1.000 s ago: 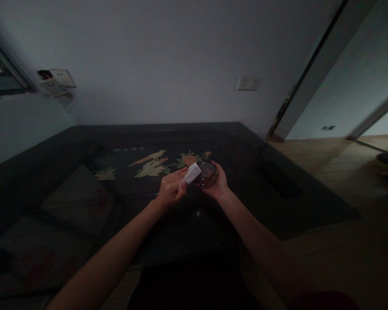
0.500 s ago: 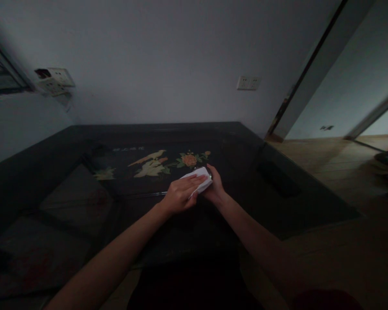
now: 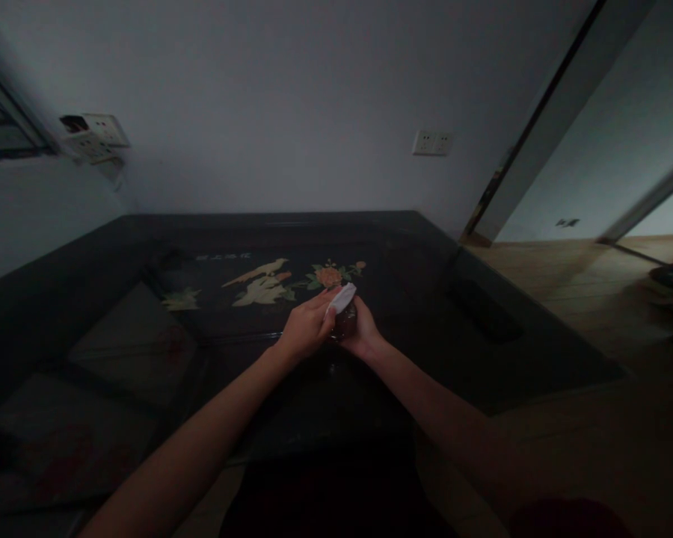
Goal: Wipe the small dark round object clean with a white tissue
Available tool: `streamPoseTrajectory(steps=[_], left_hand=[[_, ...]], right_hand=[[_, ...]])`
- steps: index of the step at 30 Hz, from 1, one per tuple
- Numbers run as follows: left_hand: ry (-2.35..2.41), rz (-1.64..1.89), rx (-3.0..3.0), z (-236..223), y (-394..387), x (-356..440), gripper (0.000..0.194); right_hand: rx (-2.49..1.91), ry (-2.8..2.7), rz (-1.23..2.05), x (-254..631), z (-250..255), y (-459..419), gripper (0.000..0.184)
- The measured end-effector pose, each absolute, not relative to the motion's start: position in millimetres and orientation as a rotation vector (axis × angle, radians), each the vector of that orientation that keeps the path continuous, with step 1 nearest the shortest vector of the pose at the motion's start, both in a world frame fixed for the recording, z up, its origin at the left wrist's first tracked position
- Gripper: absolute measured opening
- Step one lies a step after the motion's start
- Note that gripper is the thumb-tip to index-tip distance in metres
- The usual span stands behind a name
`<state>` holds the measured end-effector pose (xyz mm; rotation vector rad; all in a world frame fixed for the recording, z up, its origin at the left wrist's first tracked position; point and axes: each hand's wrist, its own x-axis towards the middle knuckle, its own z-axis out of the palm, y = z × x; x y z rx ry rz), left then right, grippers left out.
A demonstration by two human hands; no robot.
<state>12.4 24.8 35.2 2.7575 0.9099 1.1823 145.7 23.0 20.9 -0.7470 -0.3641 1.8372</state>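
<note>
My left hand (image 3: 304, 326) is closed on a folded white cloth or tissue (image 3: 342, 297) and presses it against the upper far side of a small glass-like vessel (image 3: 345, 321). This vessel is dark and shiny, and its exact kind is hard to make out in the dim light. From the right, my right hand (image 3: 367, 330) wraps round it, with the fingers mostly hidden behind. Both hands are together above the near middle of a dark glossy table (image 3: 325, 418).
A bird-and-flower picture (image 3: 263, 284) decorates the tabletop beyond my hands. To the right lies a dark flat object (image 3: 485, 310). A pale wall with a double socket (image 3: 432, 143) rises behind the table, and more sockets (image 3: 105, 130) are at the left corner. Wooden floor (image 3: 544, 276) extends to the right.
The white cloth has shifted from lying flat across the vessel's top to its upper far side, now folded narrower. More of the dark vessel shows, and both hands have turned slightly around it.
</note>
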Motion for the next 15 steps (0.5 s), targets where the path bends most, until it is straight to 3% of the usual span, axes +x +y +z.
streamPoseTrajectory(steps=[15], left_hand=[[0.869,1.468,2.696,31,32,-1,0.040]], right_hand=[[-0.825,-0.309,1.861,167,56,17,0.044]])
